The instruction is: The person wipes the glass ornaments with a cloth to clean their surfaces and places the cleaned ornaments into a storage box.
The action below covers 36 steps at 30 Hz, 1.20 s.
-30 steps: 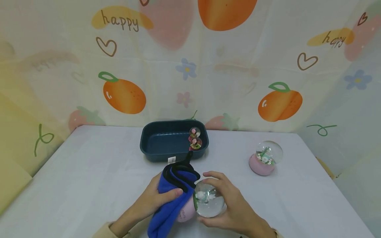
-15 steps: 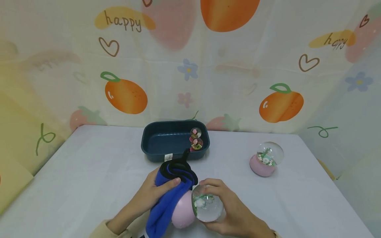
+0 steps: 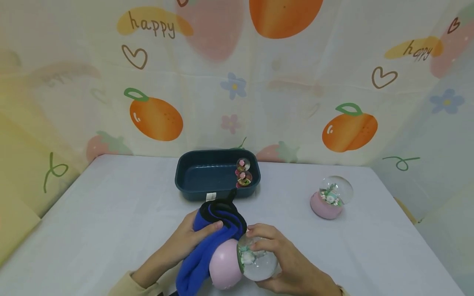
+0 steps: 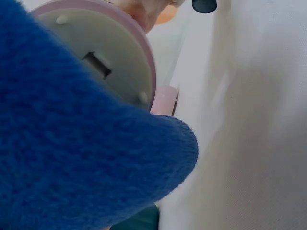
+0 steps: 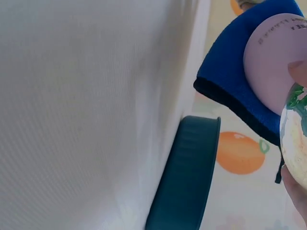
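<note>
A blue cloth with black edging is bunched in my left hand, whose thumb lies over its folds. My right hand grips a snow globe by its clear dome, fingers on top. The globe lies tipped on its side, with its rounded pink base towards the cloth and white flowers and greenery inside. Fuzzy cloth fills much of the left wrist view, partly covering the flat grey underside of the base. In the right wrist view, the cloth shows behind the pink base.
Beyond the hands stands a dark teal tray with two small globe ornaments at its right end. A second pink-based snow globe stands on the white table to the right. A patterned curtain hangs behind.
The snow globe has moved slightly down and left while turning, so more of its pink base shows. The cloth and left hand have shifted a little left.
</note>
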Tool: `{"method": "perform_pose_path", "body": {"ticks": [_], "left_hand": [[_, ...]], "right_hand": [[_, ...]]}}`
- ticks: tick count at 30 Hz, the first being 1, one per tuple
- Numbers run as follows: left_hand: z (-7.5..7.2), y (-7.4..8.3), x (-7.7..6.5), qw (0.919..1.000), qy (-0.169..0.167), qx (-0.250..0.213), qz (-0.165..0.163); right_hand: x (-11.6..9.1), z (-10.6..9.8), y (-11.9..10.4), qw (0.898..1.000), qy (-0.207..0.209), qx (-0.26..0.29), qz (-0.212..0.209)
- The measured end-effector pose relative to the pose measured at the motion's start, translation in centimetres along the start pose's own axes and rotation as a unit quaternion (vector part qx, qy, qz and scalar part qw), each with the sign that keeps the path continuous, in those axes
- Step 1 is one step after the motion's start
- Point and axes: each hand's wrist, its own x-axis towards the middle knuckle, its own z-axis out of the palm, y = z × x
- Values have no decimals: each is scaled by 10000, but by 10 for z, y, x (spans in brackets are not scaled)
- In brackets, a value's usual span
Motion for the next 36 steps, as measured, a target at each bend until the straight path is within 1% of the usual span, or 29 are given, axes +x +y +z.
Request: {"method": "perform_pose_path", "body": {"ticks": [1,3,6,8,10,14,16,19,22,27,30,33,36], "left_hand": [[0,-1,1,9999,100,57,-44],[-2,-2,3,9992,332,229,-74],[-7,-5,5,9958,653,643,8],[-11,-8,7,9929,735,933,111],[-14,-12,7,9915,640,1117,205],[-15,-19,8,9915,367,1219,256],[-13,-22,9,9924,252,1192,172],[-9,-24,7,9916,27,1290,12],[-4,-24,5,9902,-185,1384,-82],[-2,-24,3,9872,-276,1562,-142],[-2,-25,3,9863,-265,1620,-181],[-4,-25,2,9876,-200,1529,-310],[-5,-24,2,9886,-207,1413,-471]], "right_hand": [[0,-1,-1,10000,-23,-12,84],[-1,-3,0,9999,-3,-73,120],[-1,-5,2,9997,125,-186,104],[0,-5,4,9992,258,-289,66],[0,-6,5,9984,368,-373,193],[1,-10,6,9939,586,-562,749],[2,-12,7,9897,710,-691,1029],[5,-14,10,9840,919,-898,1231],[10,-17,16,9788,1064,-1011,1431],[25,-25,29,9707,1184,-1156,1740],[35,-27,37,9715,1169,-1092,1748],[44,-26,46,9740,1176,-1035,1639],[54,-25,56,9730,1287,-1122,1550]]}}
